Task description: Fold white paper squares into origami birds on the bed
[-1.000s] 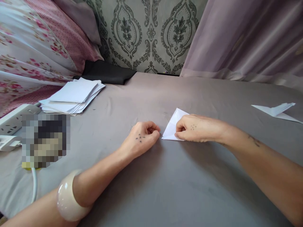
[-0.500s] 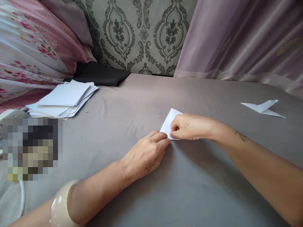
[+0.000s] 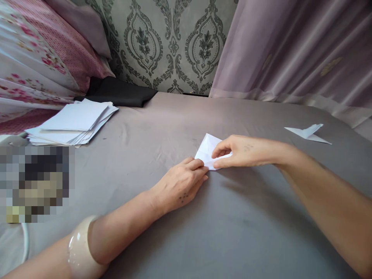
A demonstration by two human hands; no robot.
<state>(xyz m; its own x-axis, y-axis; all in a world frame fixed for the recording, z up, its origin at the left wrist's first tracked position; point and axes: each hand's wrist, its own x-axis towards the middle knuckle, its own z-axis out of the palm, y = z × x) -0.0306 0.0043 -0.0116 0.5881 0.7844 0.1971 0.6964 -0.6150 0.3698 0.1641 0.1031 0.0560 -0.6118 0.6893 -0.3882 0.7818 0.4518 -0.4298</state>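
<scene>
A small folded sheet of white paper lies on the grey cloth, its pointed corner facing away from me. My left hand has its bent fingers pressed together at the near left corner, holding it down. Over the right side of the paper is my right hand, thumb and fingers parted, with fingertips touching or just above the sheet. Part of the paper's right side is hidden under that hand. A pale bangle circles my left forearm.
A stack of white paper lies at the back left, before a folded black cloth. A folded paper figure rests at the right. Blurred items and a white cable are on the left. Curtains hang behind.
The right hand's thumb and fingers have spread from a closed pinch, and the hand has shifted slightly right. The left hand stays on the paper's corner. The view has turned slightly.
</scene>
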